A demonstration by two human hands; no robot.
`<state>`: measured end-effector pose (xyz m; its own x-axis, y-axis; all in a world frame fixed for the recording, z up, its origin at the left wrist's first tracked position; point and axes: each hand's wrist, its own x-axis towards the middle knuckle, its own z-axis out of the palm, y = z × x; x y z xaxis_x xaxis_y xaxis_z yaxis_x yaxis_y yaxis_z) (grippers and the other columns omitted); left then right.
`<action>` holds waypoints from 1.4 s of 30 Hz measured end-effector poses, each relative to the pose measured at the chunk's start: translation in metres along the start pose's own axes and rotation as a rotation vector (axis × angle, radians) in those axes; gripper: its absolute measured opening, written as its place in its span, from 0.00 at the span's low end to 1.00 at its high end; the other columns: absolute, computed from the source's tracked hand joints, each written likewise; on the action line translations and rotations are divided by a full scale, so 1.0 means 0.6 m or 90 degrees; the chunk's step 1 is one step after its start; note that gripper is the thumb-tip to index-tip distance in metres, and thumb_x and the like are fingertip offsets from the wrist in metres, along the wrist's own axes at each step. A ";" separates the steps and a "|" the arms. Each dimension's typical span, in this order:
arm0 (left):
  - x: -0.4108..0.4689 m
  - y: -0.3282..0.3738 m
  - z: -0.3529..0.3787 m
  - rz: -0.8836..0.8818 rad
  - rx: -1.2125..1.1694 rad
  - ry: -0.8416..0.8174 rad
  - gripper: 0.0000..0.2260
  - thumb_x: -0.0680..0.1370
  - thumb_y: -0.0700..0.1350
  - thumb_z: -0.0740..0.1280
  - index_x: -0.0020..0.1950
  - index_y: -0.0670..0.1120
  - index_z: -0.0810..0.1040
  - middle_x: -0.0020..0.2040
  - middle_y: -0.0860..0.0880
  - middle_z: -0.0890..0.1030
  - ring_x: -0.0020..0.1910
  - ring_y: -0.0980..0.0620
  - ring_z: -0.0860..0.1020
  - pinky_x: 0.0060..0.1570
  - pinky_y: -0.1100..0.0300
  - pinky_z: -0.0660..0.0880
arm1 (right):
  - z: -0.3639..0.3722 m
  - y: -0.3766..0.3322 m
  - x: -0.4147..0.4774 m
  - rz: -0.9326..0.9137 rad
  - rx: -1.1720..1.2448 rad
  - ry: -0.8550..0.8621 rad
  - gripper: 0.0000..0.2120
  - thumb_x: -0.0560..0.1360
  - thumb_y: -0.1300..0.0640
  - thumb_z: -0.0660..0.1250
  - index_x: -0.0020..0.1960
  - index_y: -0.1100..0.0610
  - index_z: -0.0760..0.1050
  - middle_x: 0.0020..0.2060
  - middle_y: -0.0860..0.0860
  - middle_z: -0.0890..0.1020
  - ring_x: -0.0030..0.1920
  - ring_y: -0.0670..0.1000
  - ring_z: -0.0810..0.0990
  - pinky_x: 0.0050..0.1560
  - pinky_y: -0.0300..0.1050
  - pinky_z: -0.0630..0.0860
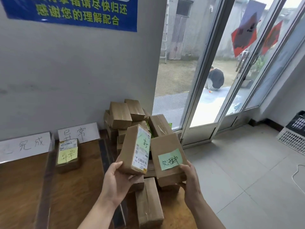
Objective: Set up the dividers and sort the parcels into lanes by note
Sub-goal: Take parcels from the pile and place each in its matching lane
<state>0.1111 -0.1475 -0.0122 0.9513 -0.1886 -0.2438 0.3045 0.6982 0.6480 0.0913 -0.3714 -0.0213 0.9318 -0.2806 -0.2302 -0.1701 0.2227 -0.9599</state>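
My left hand (115, 177) grips a brown parcel (130, 149) with a shipping label and a pale green note, held upright over the table's right end. My right hand (189, 176) grips a second brown parcel (165, 144) bearing a green handwritten note (170, 159). Both are lifted just in front of a pile of brown parcels (122, 114) stacked against the wall. On the wooden table (19, 187), dark divider strips (45, 179) mark lanes. A parcel with a yellow note (67, 156) sits in the middle lane, below a white lane sign (79, 132).
Another white sign (24, 146) stands at the left lane's back. A loose parcel (148, 202) lies below my hands. Glass doors (214, 71) open on the right, with a person crouching outside. A plastic crate (295, 129) stands on the tiled floor at far right.
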 end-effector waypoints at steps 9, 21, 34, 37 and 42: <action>-0.026 0.018 -0.008 0.024 0.183 0.021 0.49 0.50 0.54 0.85 0.68 0.45 0.72 0.58 0.40 0.82 0.57 0.39 0.81 0.57 0.40 0.77 | 0.026 -0.002 -0.008 -0.028 -0.006 -0.040 0.39 0.54 0.38 0.69 0.64 0.47 0.70 0.52 0.55 0.82 0.56 0.57 0.78 0.47 0.49 0.76; -0.132 0.049 -0.039 0.157 0.245 0.186 0.44 0.50 0.55 0.83 0.63 0.49 0.72 0.52 0.44 0.85 0.51 0.42 0.84 0.51 0.47 0.79 | 0.084 0.001 -0.031 -0.061 0.032 -0.131 0.39 0.56 0.43 0.72 0.65 0.52 0.68 0.52 0.57 0.82 0.48 0.50 0.81 0.40 0.40 0.77; -0.164 0.065 -0.037 0.241 0.229 0.198 0.46 0.48 0.54 0.86 0.60 0.42 0.73 0.50 0.36 0.84 0.45 0.41 0.85 0.36 0.52 0.83 | 0.053 0.022 -0.002 -0.110 -0.133 -0.025 0.26 0.58 0.34 0.74 0.52 0.25 0.68 0.58 0.51 0.79 0.59 0.53 0.78 0.60 0.59 0.77; -0.141 0.053 -0.018 0.221 0.324 0.291 0.23 0.68 0.52 0.76 0.59 0.43 0.76 0.46 0.40 0.85 0.42 0.45 0.85 0.34 0.56 0.81 | 0.047 0.030 0.001 -0.115 -0.152 -0.035 0.27 0.56 0.31 0.74 0.53 0.25 0.69 0.56 0.49 0.80 0.57 0.52 0.79 0.57 0.60 0.78; -0.120 0.028 0.010 0.035 0.348 0.328 0.17 0.75 0.57 0.69 0.55 0.44 0.80 0.47 0.42 0.86 0.44 0.45 0.84 0.41 0.54 0.78 | 0.046 0.013 -0.025 -0.075 -0.075 -0.043 0.30 0.57 0.39 0.73 0.58 0.38 0.71 0.56 0.53 0.79 0.56 0.55 0.80 0.57 0.61 0.78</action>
<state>0.0480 -0.1265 0.0207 0.8641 0.2768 -0.4204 0.3651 0.2301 0.9021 0.0851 -0.3396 -0.0208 0.9663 -0.2341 -0.1068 -0.0904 0.0798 -0.9927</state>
